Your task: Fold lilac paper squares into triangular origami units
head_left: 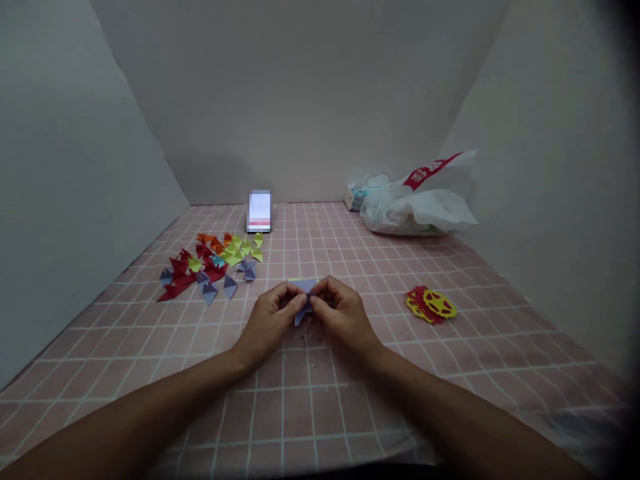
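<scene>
Between my two hands, at the middle of the table, is a piece of folded lavender paper (299, 319). My left hand (274, 319) pinches it from the left with thumb and fingertips. From the other side my right hand (344, 315) pinches it too, and the fingertips of both hands nearly meet. A pointed flap sticks out below the thumbs. Just beyond the fingers lies flat lavender paper (304, 285), with a thin yellow edge behind it; whether it joins the held piece I cannot tell.
Several folded paper shapes (215, 263) in red, orange, yellow and lavender lie at the left. A lit phone (259, 211) stands behind them. Red and yellow cut-out discs (431, 305) lie right. A white plastic bag (420, 210) and a tissue pack (356, 197) sit by the back wall.
</scene>
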{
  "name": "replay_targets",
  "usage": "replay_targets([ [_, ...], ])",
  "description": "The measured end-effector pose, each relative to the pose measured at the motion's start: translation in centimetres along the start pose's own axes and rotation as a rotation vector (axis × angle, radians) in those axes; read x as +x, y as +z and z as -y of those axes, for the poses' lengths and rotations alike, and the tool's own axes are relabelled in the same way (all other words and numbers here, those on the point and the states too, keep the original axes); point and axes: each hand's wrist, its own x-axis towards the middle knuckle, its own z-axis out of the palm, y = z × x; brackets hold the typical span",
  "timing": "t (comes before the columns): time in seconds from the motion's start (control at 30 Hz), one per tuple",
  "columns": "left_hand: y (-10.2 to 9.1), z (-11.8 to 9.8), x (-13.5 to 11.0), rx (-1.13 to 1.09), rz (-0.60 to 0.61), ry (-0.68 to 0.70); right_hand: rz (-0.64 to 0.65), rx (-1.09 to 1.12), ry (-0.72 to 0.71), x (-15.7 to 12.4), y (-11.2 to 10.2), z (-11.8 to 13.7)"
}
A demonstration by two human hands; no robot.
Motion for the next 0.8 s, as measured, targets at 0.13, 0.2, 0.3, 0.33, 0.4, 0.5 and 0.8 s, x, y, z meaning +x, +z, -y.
replay_targets([
  [0.13,-0.01,0.23,0.12,-0.052,0.004,-0.017,0.003,-0.025,-0.013,0.16,-0.12,-0.22],
  [0.2,-0.03,0.19,0.12,-0.060,0.004,-0.024,0.007,-0.011,-0.014,0.21,-0.14,-0.23],
  [0.3,-0.05,0.04,0.09,-0.069,0.001,-0.030,0.009,0.005,0.000,0.27,-0.16,-0.12],
  [0.33,-0.05,-0.02,0.07,-0.072,0.001,-0.033,0.013,0.011,0.007,0.27,-0.17,-0.07],
  [0.4,-0.02,-0.12,0.06,-0.076,0.004,-0.043,0.022,0.026,0.019,0.27,-0.20,-0.01],
  [0.5,0.03,-0.20,0.08,-0.091,0.005,-0.062,0.026,0.052,0.019,0.22,-0.25,-0.08],
  [0.8,-0.02,-0.14,0.07,-0.047,-0.026,-0.044,0.051,0.121,0.045,0.20,-0.18,-0.33],
])
